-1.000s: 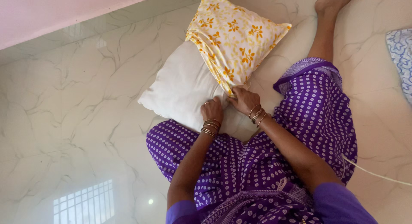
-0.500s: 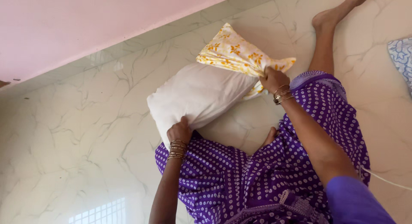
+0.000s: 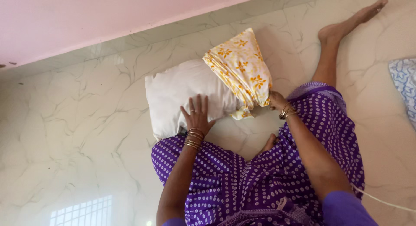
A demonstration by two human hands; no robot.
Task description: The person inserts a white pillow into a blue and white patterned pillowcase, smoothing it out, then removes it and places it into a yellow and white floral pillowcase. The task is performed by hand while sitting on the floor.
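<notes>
White pillow (image 3: 182, 94) lies on the marble floor (image 3: 78, 122), directly under and ahead of the left hand (image 3: 197, 117). Left hand is spread flat, fingers apart, palm pressing down on the near part of the pillow; it grips nothing, just rests on the fabric. Gold bangles (image 3: 193, 138) sit on that wrist, just behind the hand. Pink wall (image 3: 86, 22) runs beyond the pillow, well away from both hands.

Between the two hands, a yellow floral pillowcase (image 3: 242, 70) is bunched over the pillow's right end, covering only that end; most of the pillow is bare. The case's gathered lower edge comes down to the right hand (image 3: 276, 100). Right hand is closed in a fist around that bunched edge of the pillowcase, bangles on the wrist too.

Near side of both hands: the person's lap in a purple dotted dress (image 3: 260, 174). Beyond the right hand, a bare foot (image 3: 346, 26) stretches out on the floor. Far right of the right hand, a blue patterned cloth (image 3: 405, 85) at the frame edge, and a thin white cord (image 3: 381, 200) on the floor.
</notes>
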